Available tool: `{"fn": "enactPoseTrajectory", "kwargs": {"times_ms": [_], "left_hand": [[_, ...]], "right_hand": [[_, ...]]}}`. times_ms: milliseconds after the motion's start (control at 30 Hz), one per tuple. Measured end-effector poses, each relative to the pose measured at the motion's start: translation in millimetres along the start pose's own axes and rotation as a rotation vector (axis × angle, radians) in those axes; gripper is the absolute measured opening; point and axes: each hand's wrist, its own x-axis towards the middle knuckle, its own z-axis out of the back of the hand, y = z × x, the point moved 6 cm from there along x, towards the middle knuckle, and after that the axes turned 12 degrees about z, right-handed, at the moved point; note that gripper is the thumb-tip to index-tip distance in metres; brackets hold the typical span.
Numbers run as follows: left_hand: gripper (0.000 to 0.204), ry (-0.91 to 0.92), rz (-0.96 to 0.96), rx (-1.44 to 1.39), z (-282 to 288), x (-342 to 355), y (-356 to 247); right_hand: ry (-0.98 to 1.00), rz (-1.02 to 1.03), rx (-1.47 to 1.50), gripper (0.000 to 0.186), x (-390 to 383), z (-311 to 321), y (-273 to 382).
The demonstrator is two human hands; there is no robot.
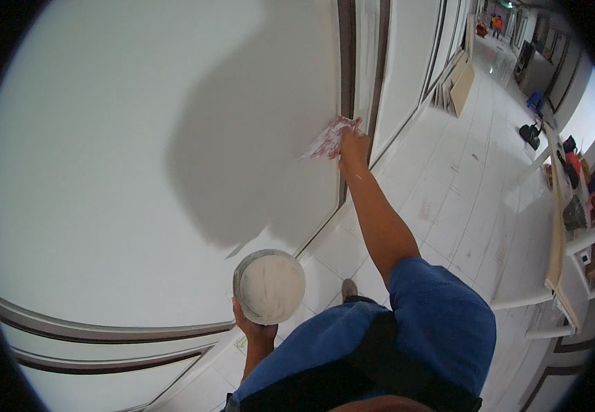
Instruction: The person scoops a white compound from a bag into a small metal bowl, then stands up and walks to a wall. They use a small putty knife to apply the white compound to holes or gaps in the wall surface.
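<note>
My left hand (255, 332) is closed on a round grey bucket (238, 278) from below and its near side, close to the white wall panel. Off-white material (271, 287) fills most of its opening; I cannot tell whether it is liquid or paste. With my right arm stretched out, my right hand (354, 147) is closed on a crumpled red-and-white rag (326, 141). The rag lies against the white wall panel (105, 137), beside the dark vertical trim (347, 62), and part of it is bunched inside my fingers.
Dark-edged moulding (105, 334) runs along the lower wall. Boards (461, 86) lean against the wall farther down the white plank floor (441, 172). At the right stands a white-framed bench (557, 261) with assorted items behind it. A black bag (529, 134) lies beyond; people (497, 25) stand far off.
</note>
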Motion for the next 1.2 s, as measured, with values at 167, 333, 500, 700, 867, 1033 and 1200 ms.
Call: {"fn": "enactPoseTrajectory", "kwargs": {"times_ms": [167,333,500,700,867,1033,1200], "left_hand": [[0.066,0.022,0.021,-0.030,-8,-3,-1],[0.069,-0.019,0.007,0.004,-8,-5,-4],[0.071,-0.029,-0.014,-0.011,-2,-2,-4],[0.071,-0.030,-0.067,-0.038,5,1,0],[0.069,-0.023,-0.093,-0.029,-4,-3,-3],[0.066,0.011,-0.094,-0.006,-8,-11,-6],[0.065,-0.017,-0.041,0.014,4,-7,-7]], "right_hand": [[0.019,0.009,0.066,0.009,34,-42,52],[0.071,0.067,0.074,0.014,51,-95,146],[0.225,0.224,0.103,0.027,84,-145,213],[0.290,0.330,-0.087,0.023,166,-195,266],[0.409,0.414,0.095,0.024,173,-227,341],[0.588,0.479,0.263,0.036,134,-175,335],[0.282,0.354,0.454,0.025,73,-35,247]]}}
